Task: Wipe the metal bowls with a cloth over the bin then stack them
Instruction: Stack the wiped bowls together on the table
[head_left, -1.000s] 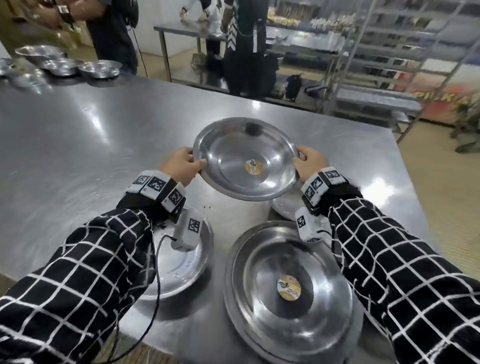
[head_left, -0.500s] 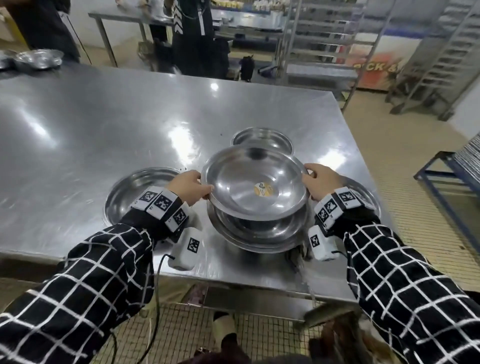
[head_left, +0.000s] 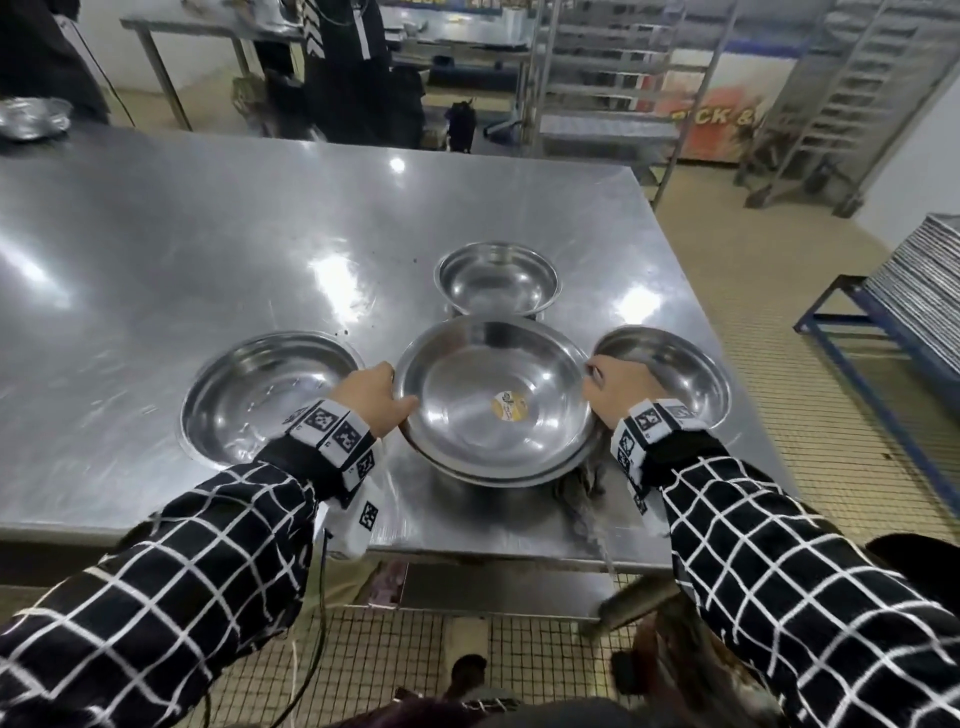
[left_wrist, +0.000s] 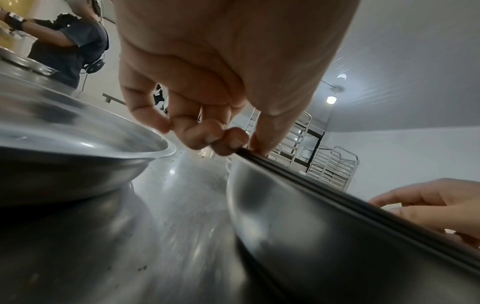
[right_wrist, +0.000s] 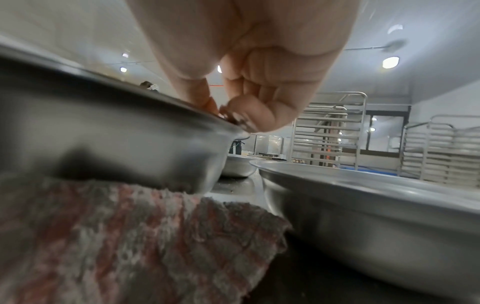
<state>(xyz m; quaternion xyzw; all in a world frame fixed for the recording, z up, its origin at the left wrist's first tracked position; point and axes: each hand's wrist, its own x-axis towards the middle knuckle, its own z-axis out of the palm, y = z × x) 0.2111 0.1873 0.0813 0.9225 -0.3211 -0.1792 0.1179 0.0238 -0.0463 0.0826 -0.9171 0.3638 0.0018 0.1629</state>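
A large metal bowl (head_left: 493, 400) with a yellow sticker sits nested in another bowl near the table's front edge. My left hand (head_left: 376, 397) pinches its left rim (left_wrist: 259, 159), thumb on top and fingers curled below. On the opposite rim (right_wrist: 228, 121) my right hand (head_left: 615, 387) pinches the same way. A grey and red cloth (right_wrist: 145, 232) lies under the stack on its right side; its frayed end (head_left: 582, 483) pokes out there. Three more bowls stand around: left (head_left: 270, 395), far (head_left: 497, 280), right (head_left: 675, 364).
The steel table (head_left: 208, 234) stretches far to the left and back. Its front edge is just below my wrists, its right edge just past the right bowl. Other people stand beyond the far side. Metal racks (head_left: 613, 67) stand at the back right.
I have carried the stickered bowl back toward me and lowered it into the larger bowl. Both hands kept their hold on the rim. My head has pulled back.
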